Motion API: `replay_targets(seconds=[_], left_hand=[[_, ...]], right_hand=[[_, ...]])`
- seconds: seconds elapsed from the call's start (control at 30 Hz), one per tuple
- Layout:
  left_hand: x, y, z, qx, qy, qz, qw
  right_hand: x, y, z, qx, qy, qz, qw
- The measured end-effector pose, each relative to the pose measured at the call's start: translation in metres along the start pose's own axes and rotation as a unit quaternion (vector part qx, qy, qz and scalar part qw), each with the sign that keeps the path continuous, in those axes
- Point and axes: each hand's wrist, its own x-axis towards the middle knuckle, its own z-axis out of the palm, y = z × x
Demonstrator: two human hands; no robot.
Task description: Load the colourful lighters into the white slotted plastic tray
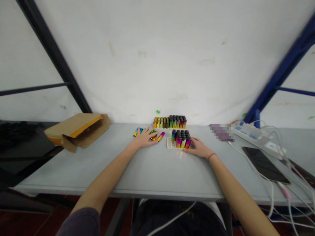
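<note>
My left hand (145,137) lies flat with fingers spread over several loose colourful lighters (160,136) on the grey table (152,167). My right hand (198,147) rests at the right side of a white tray (169,143) partly filled with upright lighters (181,138); its fingers touch the tray's edge, and I cannot see whether they grip it. Behind them, against the wall, stands a full row of upright lighters (170,122).
An open cardboard box (77,131) lies at the table's back left. At the right are a power strip (256,136) with white cables, a dark phone (265,164) and a blurred purple item (221,132). Dark metal frame bars rise on both sides.
</note>
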Motion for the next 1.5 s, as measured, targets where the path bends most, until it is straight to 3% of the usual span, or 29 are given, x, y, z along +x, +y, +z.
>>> replay_targets(seconds=[0.17,0.23,0.43,0.6,0.83,0.93,1.0,1.07,1.17,1.23,1.37,1.5], left_hand=[[0.003,-0.001,0.004,-0.009,0.007,0.103,0.995],[0.005,0.002,0.007,-0.02,0.009,0.114,0.993],[0.006,0.019,0.013,-0.037,0.046,0.041,0.997],[0.017,0.049,0.005,-0.012,0.096,-0.041,0.994],[0.03,0.085,-0.006,-0.01,0.07,-0.121,0.99],[0.032,0.086,-0.003,-0.054,0.072,-0.147,0.985],[0.033,0.084,0.002,-0.149,0.103,-0.149,0.972],[0.036,0.083,0.009,-0.311,0.139,-0.151,0.928],[0.037,0.084,0.016,-0.57,0.145,-0.165,0.792],[0.036,0.087,0.015,-0.675,0.126,-0.171,0.707],[0.032,0.094,0.004,-0.771,0.121,-0.182,0.598],[0.031,0.097,-0.003,-0.807,0.224,-0.204,0.507]], right_hand=[[0.0,0.0,0.0,-0.003,-0.006,0.008,1.0],[-0.001,-0.001,-0.001,-0.005,-0.012,0.012,1.0],[-0.001,-0.002,-0.003,-0.006,-0.012,0.004,1.0],[0.001,0.0,-0.001,-0.008,-0.003,0.001,1.0],[0.001,-0.003,-0.002,-0.014,-0.013,0.006,1.0],[0.001,-0.004,-0.002,-0.012,-0.004,0.001,1.0],[0.001,-0.003,-0.001,-0.009,0.0,-0.001,1.0],[0.001,-0.003,-0.001,-0.008,-0.004,0.001,1.0],[0.001,-0.003,-0.002,-0.007,-0.007,0.001,1.0],[0.0,-0.003,-0.003,-0.006,-0.007,-0.002,1.0],[0.0,-0.004,-0.004,-0.003,-0.012,-0.009,1.0],[0.0,-0.004,-0.005,0.002,-0.007,-0.014,1.0]])
